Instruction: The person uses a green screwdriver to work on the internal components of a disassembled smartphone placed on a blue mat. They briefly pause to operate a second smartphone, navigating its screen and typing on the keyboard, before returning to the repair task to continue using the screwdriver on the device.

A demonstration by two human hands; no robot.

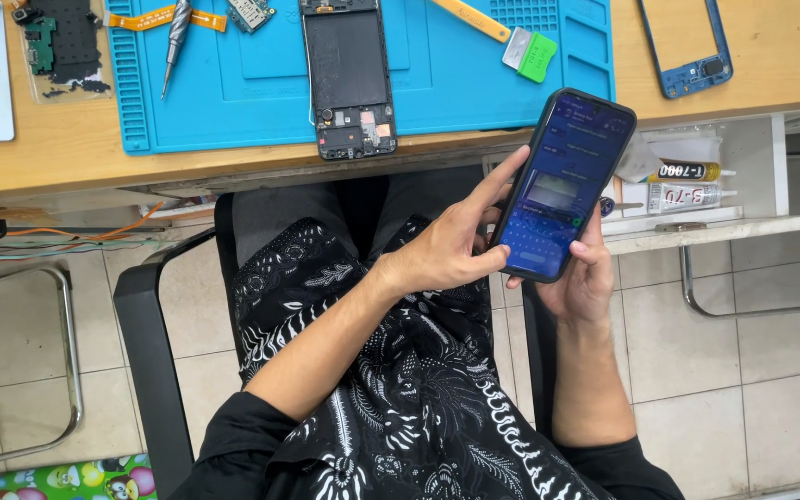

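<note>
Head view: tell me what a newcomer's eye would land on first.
A lit smartphone held in both hands, right hand underneath and left hand alongside, just below the desk edge. Behind it, a blue repair mat carries an opened phone, back removed.

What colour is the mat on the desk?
Bright blue; the mat shows in the head view.

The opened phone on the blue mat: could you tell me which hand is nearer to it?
Left. The left hand is just below-right of the opened phone; the right hand, behind the lit phone, sits farther right.
</note>
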